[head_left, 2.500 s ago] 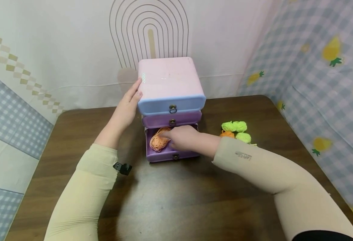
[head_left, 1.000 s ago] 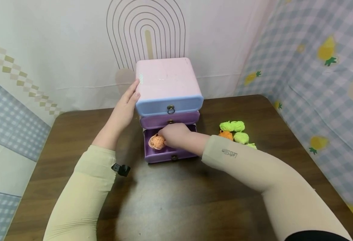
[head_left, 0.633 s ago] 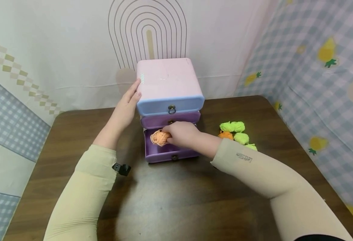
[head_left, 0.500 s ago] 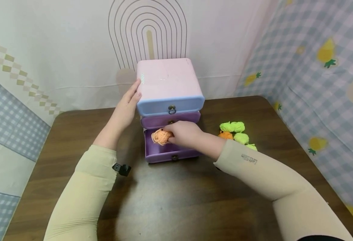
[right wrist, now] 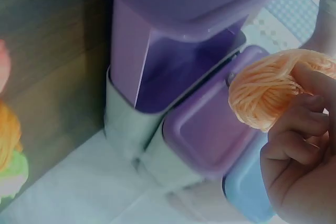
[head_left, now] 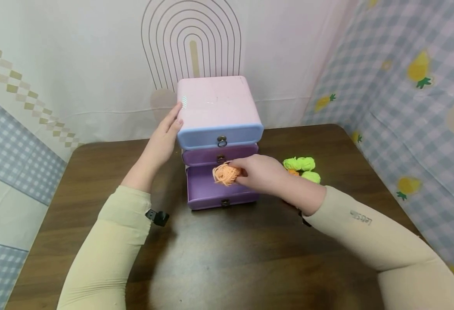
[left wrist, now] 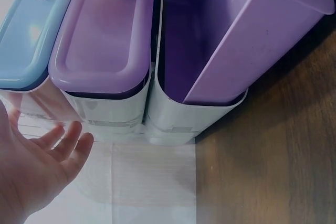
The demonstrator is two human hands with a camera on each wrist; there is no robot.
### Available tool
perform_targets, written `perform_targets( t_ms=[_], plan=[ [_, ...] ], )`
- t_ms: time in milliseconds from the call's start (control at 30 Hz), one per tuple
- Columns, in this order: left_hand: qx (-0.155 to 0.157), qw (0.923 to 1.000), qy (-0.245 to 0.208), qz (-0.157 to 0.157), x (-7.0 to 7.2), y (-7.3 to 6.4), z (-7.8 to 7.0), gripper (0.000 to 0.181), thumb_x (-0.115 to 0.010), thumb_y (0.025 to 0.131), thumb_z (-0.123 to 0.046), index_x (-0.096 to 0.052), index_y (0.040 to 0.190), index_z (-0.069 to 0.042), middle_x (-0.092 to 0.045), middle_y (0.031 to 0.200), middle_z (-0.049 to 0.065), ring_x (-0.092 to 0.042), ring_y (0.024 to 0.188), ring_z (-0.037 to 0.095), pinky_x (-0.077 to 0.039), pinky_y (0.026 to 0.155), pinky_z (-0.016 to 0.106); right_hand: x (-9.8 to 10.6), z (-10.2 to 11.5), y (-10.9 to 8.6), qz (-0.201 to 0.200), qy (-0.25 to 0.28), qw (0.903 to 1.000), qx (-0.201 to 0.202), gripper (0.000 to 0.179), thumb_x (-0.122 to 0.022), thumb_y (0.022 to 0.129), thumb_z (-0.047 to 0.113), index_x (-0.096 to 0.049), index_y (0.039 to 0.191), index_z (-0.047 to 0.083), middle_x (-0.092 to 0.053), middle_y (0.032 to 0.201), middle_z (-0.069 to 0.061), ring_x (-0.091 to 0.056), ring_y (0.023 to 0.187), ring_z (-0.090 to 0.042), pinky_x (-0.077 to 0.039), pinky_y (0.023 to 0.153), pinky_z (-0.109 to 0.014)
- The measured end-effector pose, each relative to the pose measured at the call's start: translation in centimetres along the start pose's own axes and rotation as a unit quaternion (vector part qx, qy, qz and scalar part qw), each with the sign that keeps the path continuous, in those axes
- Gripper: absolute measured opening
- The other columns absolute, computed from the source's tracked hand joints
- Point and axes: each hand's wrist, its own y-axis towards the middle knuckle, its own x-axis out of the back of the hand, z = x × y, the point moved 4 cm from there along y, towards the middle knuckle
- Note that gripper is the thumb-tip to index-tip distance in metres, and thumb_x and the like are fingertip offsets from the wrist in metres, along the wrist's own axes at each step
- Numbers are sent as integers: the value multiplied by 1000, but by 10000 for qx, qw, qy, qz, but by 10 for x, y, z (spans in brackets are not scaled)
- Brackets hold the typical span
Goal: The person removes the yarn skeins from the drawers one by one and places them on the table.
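Observation:
My right hand [head_left: 263, 174] pinches a light orange ball of yarn [head_left: 226, 174] just above the pulled-out bottom purple drawer [head_left: 207, 203]. In the right wrist view the yarn ball [right wrist: 268, 90] sits between thumb and fingers. My left hand [head_left: 161, 140] rests with extended fingers against the left side of the drawer cabinet [head_left: 217, 101], which has a pink top. Above the bottom drawer are a closed purple drawer [head_left: 201, 156] and a closed blue drawer [head_left: 200, 137] with ring pulls. From the left wrist, the left hand [left wrist: 42, 166] shows loosely bent fingers beside the cabinet.
Several green yarn balls [head_left: 300, 163] and a partly hidden orange yarn ball [head_left: 293, 172] lie on the brown table [head_left: 219, 254], right of the cabinet, behind my right forearm. A patterned cloth [head_left: 277, 51] hangs behind and along both sides.
The right hand has gripped the light orange yarn ball and lifted it from the drawer, moving it to the right. My left hand has stayed on the cabinet's side.

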Motion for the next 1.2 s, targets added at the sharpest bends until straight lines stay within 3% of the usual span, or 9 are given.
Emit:
perform_targets(
  t_ms=[267,567,800,967,1100,1200],
  plan=[
    [43,10000,7,26,-2,0,1,56,-35,105,-50,-23,158,-35,-21,163,-3,-18,149,21,-12,120,50,18,-24,-32,-29,228,9989,-403,36,-70,91,18,-67,127,18,-60,74,8,-51,65,-12,-41,57,-30],
    [77,10000,12,55,-3,-1,0,56,-35,105,-50,-23,158,-36,-22,163,-3,-19,148,21,-13,120,50,34,-74,-67,-234,278,9948,-954,22,-67,92,14,-70,114,12,-57,70,4,-50,62,-14,-39,57,-32],
    [138,9999,33,66,-1,-1,1,56,-33,104,-53,-22,157,-39,-20,164,-3,-18,149,21,-12,119,52,42,-130,-89,-185,467,9839,-1718,27,-66,95,25,-69,117,10,-68,85,-1,-57,72,-18,-44,64,-36],
    [145,9999,54,59,0,-2,0,56,-33,104,-54,-22,157,-41,-20,164,-4,-18,149,20,-12,120,51,41,-170,-99,-227,444,9764,-2103,22,-67,94,30,-67,94,8,-63,76,-1,-52,67,-19,-40,62,-37],
    [131,9999,54,46,0,-2,0,56,-33,104,-52,-22,157,-40,-20,164,-3,-18,149,21,-12,120,52,36,-198,-107,46,705,9662,-2481,41,-64,95,42,-50,74,10,-44,60,0,-40,56,-18,-33,56,-34],
    [149,9999,56,63,0,-2,-1,56,-33,104,-52,-22,157,-40,-19,164,-3,-17,149,21,-12,120,52,29,-216,-112,325,897,9567,-2749,47,-61,96,46,-43,67,13,-36,55,3,-33,52,-15,-30,53,-33]
  ],
)
